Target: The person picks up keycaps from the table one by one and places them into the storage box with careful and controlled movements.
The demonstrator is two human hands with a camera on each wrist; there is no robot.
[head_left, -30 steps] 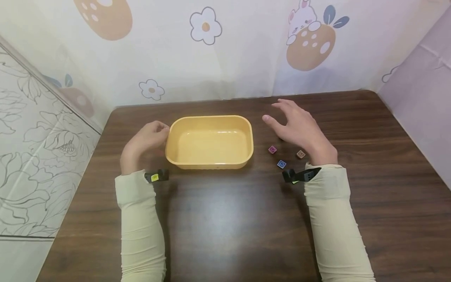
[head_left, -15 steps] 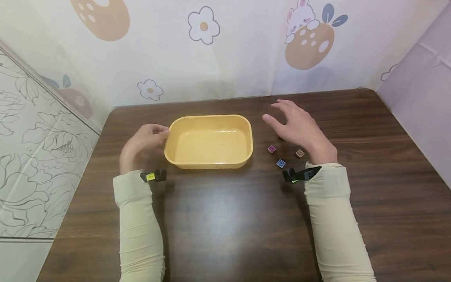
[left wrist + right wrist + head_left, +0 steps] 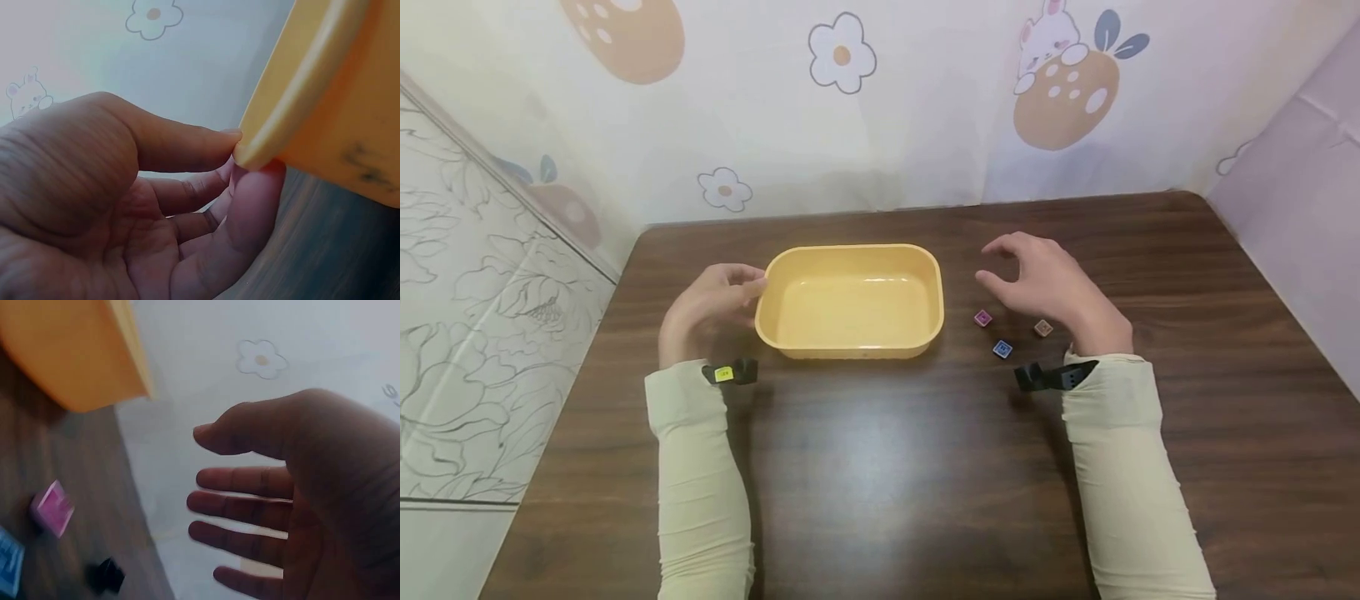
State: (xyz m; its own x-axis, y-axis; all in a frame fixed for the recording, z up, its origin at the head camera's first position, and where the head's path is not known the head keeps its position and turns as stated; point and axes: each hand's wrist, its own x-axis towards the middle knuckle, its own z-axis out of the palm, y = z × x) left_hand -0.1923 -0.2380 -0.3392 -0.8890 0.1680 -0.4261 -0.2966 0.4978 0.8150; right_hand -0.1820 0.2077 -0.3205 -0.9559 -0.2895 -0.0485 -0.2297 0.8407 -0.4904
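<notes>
A yellow rectangular plastic tub (image 3: 850, 312) with rounded corners stands on the dark wooden table. At its left rim my left hand (image 3: 711, 296) pinches the edge, thumb on top and a finger beneath, as the left wrist view shows at the tub's lip (image 3: 281, 119). My right hand (image 3: 1048, 279) hovers to the right of the tub, thumb and fingers spread apart with nothing between them. Below it lie small cubes: a pink one (image 3: 982, 318), a blue one (image 3: 1002, 349) and a tan one (image 3: 1043, 328). A black cube (image 3: 111, 575) shows in the right wrist view.
The wood-grain table (image 3: 865, 483) ends at a curtain (image 3: 925, 108) printed with flowers and rabbits. On the left stands a panel with line-drawn flowers (image 3: 497, 325). Dark marks (image 3: 59, 419) of shadow lie by the tub's end.
My left thumb and fingers have come onto the tub's rim. My right hand has drawn slightly back toward me and to the right, its fingers still apart. The cubes stay put.
</notes>
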